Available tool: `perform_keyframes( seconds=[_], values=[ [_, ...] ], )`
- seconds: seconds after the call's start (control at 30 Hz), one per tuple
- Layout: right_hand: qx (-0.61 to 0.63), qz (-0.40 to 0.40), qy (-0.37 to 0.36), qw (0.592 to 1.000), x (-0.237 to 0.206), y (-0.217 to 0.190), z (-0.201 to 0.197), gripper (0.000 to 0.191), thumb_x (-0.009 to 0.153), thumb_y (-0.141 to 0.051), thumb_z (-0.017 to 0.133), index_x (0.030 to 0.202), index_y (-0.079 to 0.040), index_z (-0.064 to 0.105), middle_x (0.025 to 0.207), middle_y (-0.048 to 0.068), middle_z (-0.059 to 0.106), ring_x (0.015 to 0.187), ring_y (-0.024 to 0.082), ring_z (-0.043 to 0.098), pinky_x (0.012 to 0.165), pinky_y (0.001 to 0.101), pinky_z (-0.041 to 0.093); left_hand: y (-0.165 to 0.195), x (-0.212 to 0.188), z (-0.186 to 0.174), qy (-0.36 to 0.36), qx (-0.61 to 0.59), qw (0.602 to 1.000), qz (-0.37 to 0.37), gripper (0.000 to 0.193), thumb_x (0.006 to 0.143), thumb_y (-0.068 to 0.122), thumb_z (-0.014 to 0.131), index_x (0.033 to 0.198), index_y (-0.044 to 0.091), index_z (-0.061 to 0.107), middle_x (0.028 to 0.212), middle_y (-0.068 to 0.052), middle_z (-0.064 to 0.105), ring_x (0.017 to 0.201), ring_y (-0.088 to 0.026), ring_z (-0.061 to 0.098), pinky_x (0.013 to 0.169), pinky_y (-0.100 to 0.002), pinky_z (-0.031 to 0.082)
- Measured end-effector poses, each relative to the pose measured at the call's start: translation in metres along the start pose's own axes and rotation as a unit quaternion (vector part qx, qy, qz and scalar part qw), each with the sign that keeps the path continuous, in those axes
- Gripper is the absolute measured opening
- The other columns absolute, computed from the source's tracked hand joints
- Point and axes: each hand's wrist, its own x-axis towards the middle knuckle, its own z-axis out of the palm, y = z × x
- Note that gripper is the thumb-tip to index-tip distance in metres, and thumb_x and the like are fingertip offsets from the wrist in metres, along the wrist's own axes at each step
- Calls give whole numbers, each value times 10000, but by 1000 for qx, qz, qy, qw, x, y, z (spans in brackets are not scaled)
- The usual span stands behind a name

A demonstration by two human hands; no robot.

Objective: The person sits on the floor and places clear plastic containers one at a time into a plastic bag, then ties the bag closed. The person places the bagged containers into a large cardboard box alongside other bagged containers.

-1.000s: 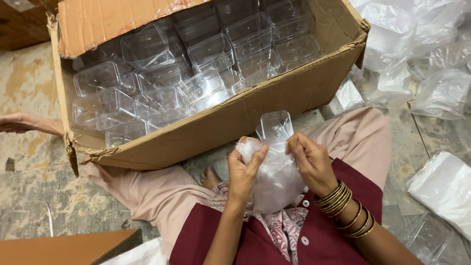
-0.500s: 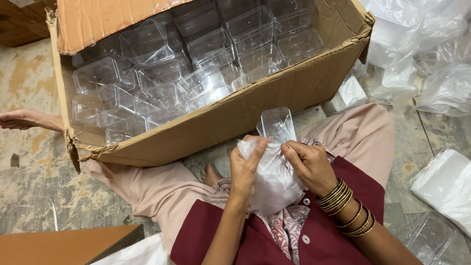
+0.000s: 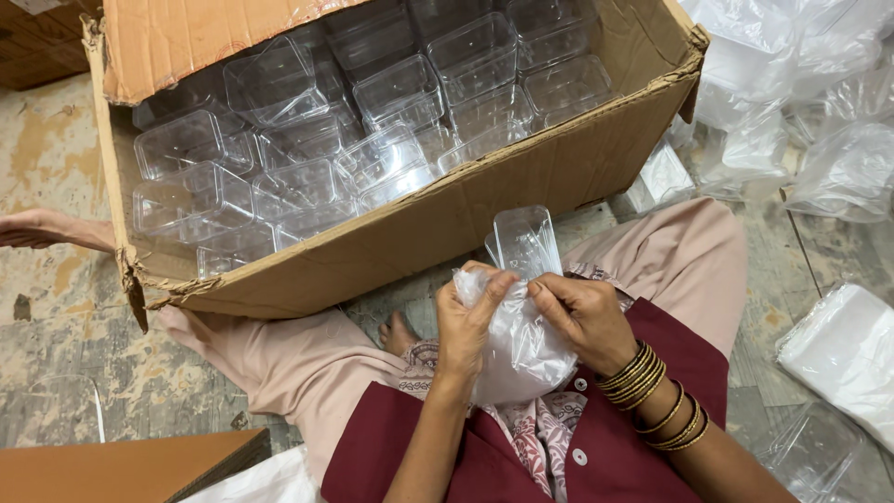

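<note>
I sit cross-legged on the floor with a thin plastic bag in my lap. A clear plastic container sticks up out of the bag's mouth. My left hand pinches the bag's left edge near the top. My right hand, with gold bangles at the wrist, grips the bag's right edge beside the container. Just beyond my hands stands a large cardboard box filled with several clear rectangular containers.
Loose plastic bags and wrapped stacks lie on the floor to the right, with a white packet nearer me. A brown board lies at the lower left. My foot shows past the box's left side.
My hands have shifted slightly on the bag's mouth around the container, bunching the plastic closer to it. The view has tilted a little; the box has stayed put.
</note>
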Motion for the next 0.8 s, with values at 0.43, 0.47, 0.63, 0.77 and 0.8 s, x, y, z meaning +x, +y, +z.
perform_keyframes(
  seconds=[0.43,0.47,0.63,0.77,0.8],
  values=[
    [-105,-11,133,985,3,3,-1,315,979,-321,650,1119,-38,641,1074,151,593,948,260,613,833,380,522,5,4,-11,34,47,998,9,109,894,145,742,823,76,698,760,21,686,661,-48,592,612,-213,475],
    [-148,-36,155,976,5,3,0,374,970,-350,678,1156,-34,604,1191,174,565,1065,295,602,916,400,524,8,7,-18,46,37,998,9,145,883,133,752,782,78,662,732,21,677,621,-56,582,563,-223,462],
    [-321,-18,114,940,11,-1,22,760,749,-548,794,1218,-18,518,1337,239,448,1140,419,568,926,520,481,12,8,-36,104,163,976,104,411,982,175,800,705,81,511,677,66,497,603,-33,419,507,-215,336],
    [-222,89,44,970,18,-3,18,690,800,-424,765,1256,18,495,1389,255,439,1119,406,593,896,502,516,13,8,-31,111,205,970,65,256,911,162,765,724,60,623,663,62,579,601,-32,479,524,-241,394],
    [-204,103,36,973,19,-4,12,649,792,-416,752,1240,-11,516,1408,230,447,1083,372,615,879,481,536,15,9,-30,108,206,971,52,183,884,155,747,743,59,678,662,62,630,598,-30,516,532,-246,427]
  ],
)
